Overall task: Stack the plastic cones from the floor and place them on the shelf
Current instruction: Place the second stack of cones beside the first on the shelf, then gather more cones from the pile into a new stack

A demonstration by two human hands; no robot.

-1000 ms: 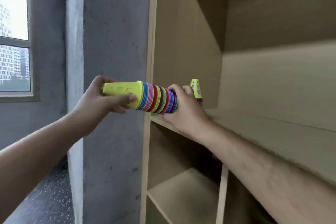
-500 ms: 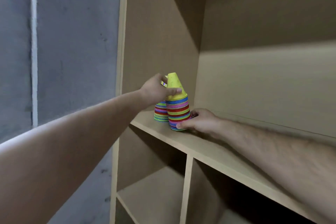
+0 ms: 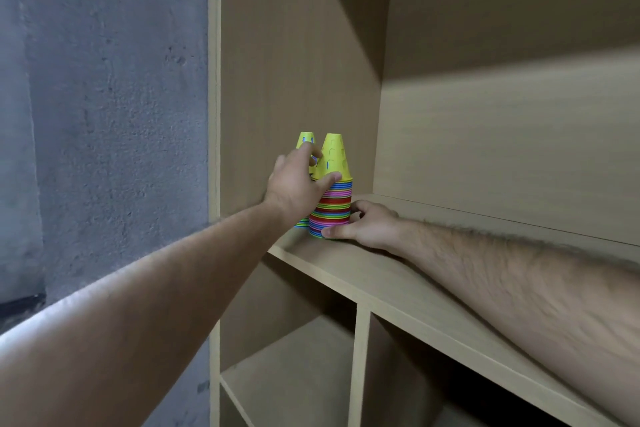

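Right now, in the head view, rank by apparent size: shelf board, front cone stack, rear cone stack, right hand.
1. shelf board.
2. front cone stack and right hand, too alike to rank.
3. rear cone stack, mostly hidden behind the left hand.

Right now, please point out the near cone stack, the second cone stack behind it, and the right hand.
near cone stack (image 3: 336,208), head view, on its striped rims.
second cone stack (image 3: 304,136), head view, on its yellow top.
right hand (image 3: 370,227), head view, on its back.
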